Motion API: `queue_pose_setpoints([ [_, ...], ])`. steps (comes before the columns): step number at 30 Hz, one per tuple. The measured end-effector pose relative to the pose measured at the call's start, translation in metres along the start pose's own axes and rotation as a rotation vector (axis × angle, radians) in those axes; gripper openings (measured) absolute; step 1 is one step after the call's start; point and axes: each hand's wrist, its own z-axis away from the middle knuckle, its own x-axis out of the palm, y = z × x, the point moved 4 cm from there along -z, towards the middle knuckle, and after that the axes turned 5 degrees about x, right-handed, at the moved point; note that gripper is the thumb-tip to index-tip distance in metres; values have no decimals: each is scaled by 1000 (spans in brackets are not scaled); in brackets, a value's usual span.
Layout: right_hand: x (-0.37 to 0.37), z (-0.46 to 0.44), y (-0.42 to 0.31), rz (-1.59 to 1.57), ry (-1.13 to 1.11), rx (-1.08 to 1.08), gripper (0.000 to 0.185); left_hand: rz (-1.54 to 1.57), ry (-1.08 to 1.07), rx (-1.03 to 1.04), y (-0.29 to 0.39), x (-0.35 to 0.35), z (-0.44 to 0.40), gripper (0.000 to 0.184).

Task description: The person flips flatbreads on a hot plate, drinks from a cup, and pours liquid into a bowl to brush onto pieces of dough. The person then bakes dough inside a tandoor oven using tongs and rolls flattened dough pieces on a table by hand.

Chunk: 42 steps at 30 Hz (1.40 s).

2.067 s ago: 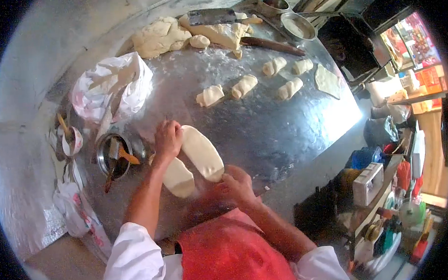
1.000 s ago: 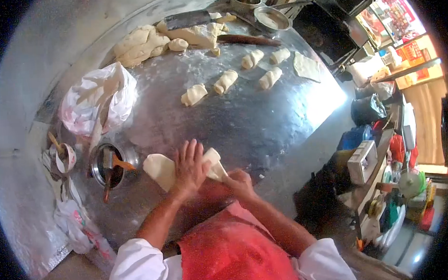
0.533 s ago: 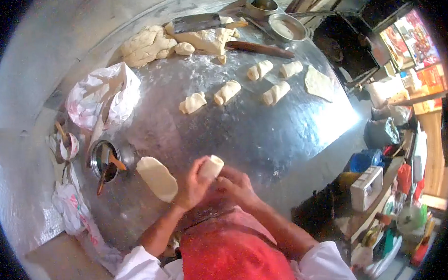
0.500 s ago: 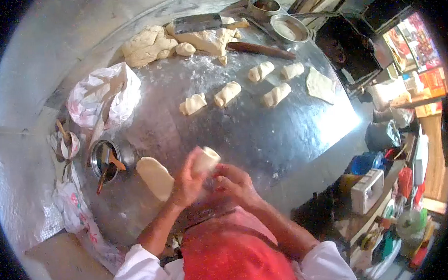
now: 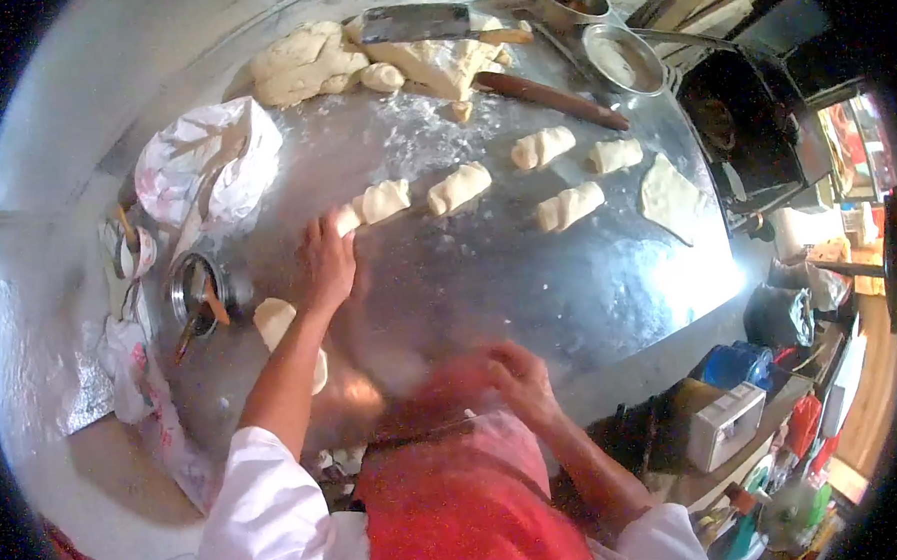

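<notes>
My left hand (image 5: 329,257) reaches forward on the metal table, its fingers on a small dough roll (image 5: 347,220) beside another dough roll (image 5: 383,200). My right hand (image 5: 521,379) hangs over the table's near edge, fingers curled and slightly blurred; whether it holds anything cannot be made out. A flat dough oval (image 5: 274,323) lies partly hidden under my left forearm. Further right sit several rolled dough pieces, among them one near the middle (image 5: 460,188), and a flat dough sheet (image 5: 671,198).
At the back are a large dough mass (image 5: 309,64), a cleaver (image 5: 415,23), a rolling pin (image 5: 553,100) and metal bowls (image 5: 623,60). On the left stand a white plastic bag (image 5: 208,162) and a pot with brushes (image 5: 197,291). A cluttered shelf (image 5: 725,423) is at right.
My left hand has carried the rolled dough forward and left to the row of rolls. My right hand has moved slightly right, apart from my left. The view has shifted.
</notes>
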Motion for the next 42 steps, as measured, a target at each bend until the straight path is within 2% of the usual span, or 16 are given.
queue_pose_setpoints([
  [4, 29, -6, 24, -45, 29, -14, 30, -35, 354, 166, 8, -56, -11, 49],
  [6, 55, -6, 27, 75, 88, -38, 31, -122, 162, 176, -21, -29, -1, 51],
  [8, 87, -7, 19, 102, 50, -54, 32, 144, -2, 270, -36, -18, 11, 51],
  [13, 192, -6, 41, 304, 7, -271, 34, 30, -6, 107, -120, -41, 87, 55],
  [16, 246, -2, 59, -80, -7, -11, 39, 183, 123, 121, -164, -31, 121, 42],
  [18, 263, -2, 52, -240, 67, 53, 41, 411, -48, -18, -156, -42, 116, 24],
  [19, 271, -5, 51, -238, 75, 45, 41, 274, 119, 156, -148, -53, 117, 13],
  [21, 281, -11, 56, -475, 119, 113, 44, 335, 57, 168, -150, -51, 116, 13],
  [25, 288, -9, 56, -444, 299, 184, 40, 511, -130, 273, -138, -59, 136, 16],
  [31, 291, -22, 67, -110, 198, 175, 23, 555, -12, 303, -143, -73, 125, 23],
  [34, 294, -27, 68, 98, 307, 25, 25, 409, -148, 354, -143, -55, 136, 30],
  [36, 295, -15, 47, 17, 365, 101, 26, 260, -173, 747, -121, -56, 164, 30],
  [37, 294, -10, 42, 18, 365, 101, 26, 295, -227, 776, -117, -57, 171, 28],
  [38, 291, -5, 39, 1, 344, 139, 27, 294, -226, 775, -117, -57, 168, 28],
  [40, 289, 0, 42, -17, 324, 177, 29, 442, -88, 443, -129, -59, 151, 26],
  [42, 283, 3, 52, 66, 391, 141, 21, 393, -193, 425, -124, -55, 157, 27],
])
